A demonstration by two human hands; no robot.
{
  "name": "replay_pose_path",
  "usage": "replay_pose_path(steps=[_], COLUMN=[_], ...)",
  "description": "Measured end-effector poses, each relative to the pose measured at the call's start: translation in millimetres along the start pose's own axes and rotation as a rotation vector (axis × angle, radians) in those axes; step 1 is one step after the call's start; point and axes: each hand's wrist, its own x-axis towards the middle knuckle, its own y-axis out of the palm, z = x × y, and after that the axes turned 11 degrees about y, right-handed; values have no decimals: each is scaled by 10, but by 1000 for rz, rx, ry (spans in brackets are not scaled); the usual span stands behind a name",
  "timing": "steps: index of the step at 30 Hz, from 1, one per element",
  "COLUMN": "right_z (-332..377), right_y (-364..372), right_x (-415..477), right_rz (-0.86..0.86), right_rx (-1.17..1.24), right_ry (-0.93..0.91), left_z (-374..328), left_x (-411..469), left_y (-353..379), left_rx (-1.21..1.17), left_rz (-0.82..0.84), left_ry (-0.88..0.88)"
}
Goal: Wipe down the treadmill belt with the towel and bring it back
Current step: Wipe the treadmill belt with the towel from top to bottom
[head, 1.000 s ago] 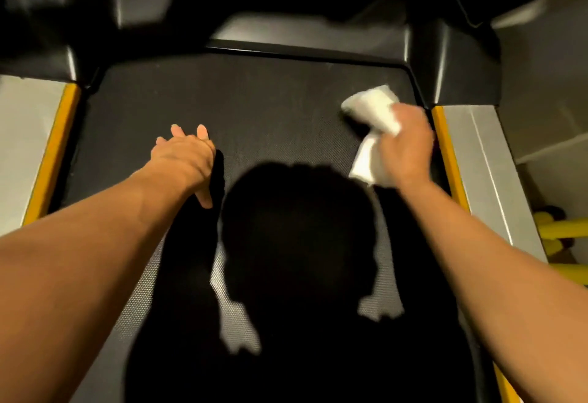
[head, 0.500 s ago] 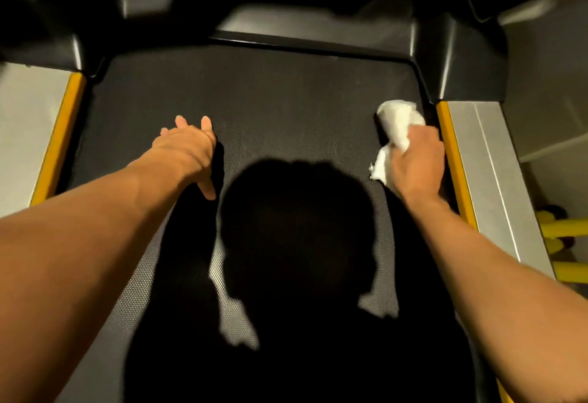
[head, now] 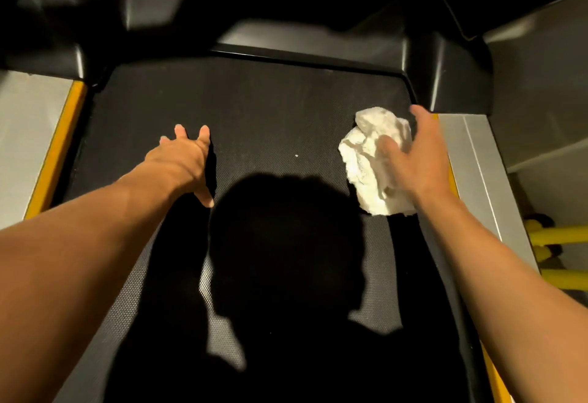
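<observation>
The right hand (head: pixel 420 160) is unclenched, its fingers spread and fairly straight. Its blurred thumb lies across the top of the towel (head: pixel 366 167) and its palm covers the towel's right side. Whether it presses down or only hovers just over the cloth cannot be told. The towel is a white crumpled lump lying on the treadmill belt (head: pixel 273 110), close to the belt's right edge and toward its front end, just short of the right corner of the black motor cover (head: pixel 445 84). Only a thin margin of belt shows to the right of the towel, then the right yellow strip (head: pixel 454 180) and the silver right side rail (head: pixel 477 173). The left hand (head: pixel 183 162) is released too, planted flat on the belt with fingers splayed forward and thumb pointing back, left of the belt's middle. Between the two hands lies a broad stretch of bare belt with one tiny white speck (head: pixel 296 155) on it. More bare belt runs ahead of both hands to the motor cover's edge, and left of the left hand to the left yellow strip (head: pixel 60 148) and the left side rail (head: pixel 25 135). Toward the near end the belt lies under the person's dark shadow (head: pixel 286 250). Yellow bars (head: pixel 563 234) stand beyond the right side rail.
</observation>
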Motion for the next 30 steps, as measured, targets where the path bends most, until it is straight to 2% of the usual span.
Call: replay_pose_path(steps=[2, 4, 5, 7, 8, 10, 12, 13, 15, 16, 18, 20, 21, 24, 25, 26, 28, 30], right_z=[70, 77, 80, 171, 235, 377, 425, 433, 354, 285, 190, 217, 229, 360, 439, 516, 550, 513], right_y=[247, 476, 541, 610, 628, 637, 605, 563, 550, 554, 593, 648, 683, 718, 705, 693, 689, 742], right_x=[-113, -193, -230, -336, -426, -668, -727, -660, -474, -433, -508, -722, -847, -1078, -1024, -905, -547, -426], right_rz=[98, 129, 90, 54, 99, 215, 179, 133, 105, 115, 138, 157, 193, 383, 392, 328, 168, 102], right_rx=[-218, -376, -388, -256, -153, -51, 13, 18, -40, -151, -376, -363, -314, -160, -111, -80, -85, -196], right_ry=[-77, -10, 13, -22, -95, -378, -557, -526, -293, -197, -142, -219, -319, -583, -588, -523, -301, -234], left_z=[-3, -13, -14, 11, 22, 54, 96, 123, 175, 194, 232, 272, 291, 364, 398, 428, 479, 536], left_x=[-1, 6, 4, -1, -5, -9, -18, -30, -43, -54, -81, -145, -193, -355, -405, -451, -524, -557], left_y=[-17, -24, -23, -11, 1, 41, 93, 120, 169, 189, 235, 286, 323, 460, 502, 530, 552, 546], left_rx=[-6, -21, -28, -32, -34, -38, -43, -51, -78, -91, -96, -87, -82, -82, -99, -124, -143, -95], left_rz=[13, 24, 23, 9, 0, -22, -42, -51, -75, -83, -87, -106, -130, -222, -257, -295, -353, -299], left_ry=[-3, 3, 3, 1, 9, 30, 41, 47, 65, 75, 80, 81, 91, 146, 168, 183, 166, 115])
